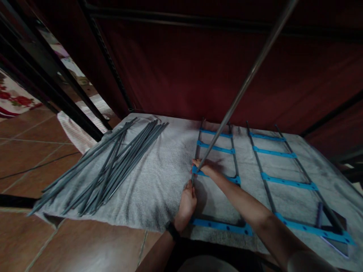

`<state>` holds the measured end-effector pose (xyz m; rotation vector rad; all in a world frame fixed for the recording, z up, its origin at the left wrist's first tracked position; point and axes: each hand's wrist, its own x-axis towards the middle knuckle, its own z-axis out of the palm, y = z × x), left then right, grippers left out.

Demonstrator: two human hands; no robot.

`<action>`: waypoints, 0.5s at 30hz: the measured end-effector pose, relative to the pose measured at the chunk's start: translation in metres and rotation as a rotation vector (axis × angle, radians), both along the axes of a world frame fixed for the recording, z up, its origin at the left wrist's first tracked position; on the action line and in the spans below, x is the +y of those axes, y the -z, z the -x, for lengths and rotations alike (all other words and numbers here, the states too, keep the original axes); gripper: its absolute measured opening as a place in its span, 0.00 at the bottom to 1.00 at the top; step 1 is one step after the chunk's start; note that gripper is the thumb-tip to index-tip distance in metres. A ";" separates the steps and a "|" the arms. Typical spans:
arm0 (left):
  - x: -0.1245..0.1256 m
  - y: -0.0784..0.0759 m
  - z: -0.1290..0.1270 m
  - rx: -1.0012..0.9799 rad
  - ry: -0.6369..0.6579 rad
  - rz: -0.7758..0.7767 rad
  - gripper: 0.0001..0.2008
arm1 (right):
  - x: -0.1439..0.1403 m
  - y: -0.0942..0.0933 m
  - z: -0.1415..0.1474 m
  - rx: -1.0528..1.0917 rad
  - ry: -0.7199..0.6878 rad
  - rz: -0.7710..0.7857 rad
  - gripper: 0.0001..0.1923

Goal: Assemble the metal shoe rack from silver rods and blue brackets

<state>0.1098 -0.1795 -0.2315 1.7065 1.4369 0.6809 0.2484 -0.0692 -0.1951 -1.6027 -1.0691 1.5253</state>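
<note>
A ladder-like frame [219,147] is lying right of centre on a grey cloth [167,177]. The left hand [188,197] is pinching its side rod [197,152]; the right hand [200,166] is clasping a blue bar [232,179], where a pole [238,97] is slanting up. Loose rods [129,160] are lying left.

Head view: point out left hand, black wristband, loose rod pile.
Left hand [187,198]: head view, back of the hand.
Black wristband [172,231]: head view, middle of the band.
Loose rod pile [120,164]: head view, rods near its middle.
</note>
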 end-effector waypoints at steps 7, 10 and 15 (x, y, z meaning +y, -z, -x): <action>0.003 0.002 -0.002 0.028 -0.018 0.010 0.22 | -0.004 -0.010 0.005 0.050 0.025 0.086 0.15; 0.004 0.001 -0.003 0.027 -0.015 0.009 0.22 | -0.008 -0.020 0.008 0.067 0.042 0.076 0.16; 0.002 -0.006 -0.002 0.037 -0.024 0.004 0.23 | -0.019 -0.036 0.015 0.128 0.066 -0.040 0.17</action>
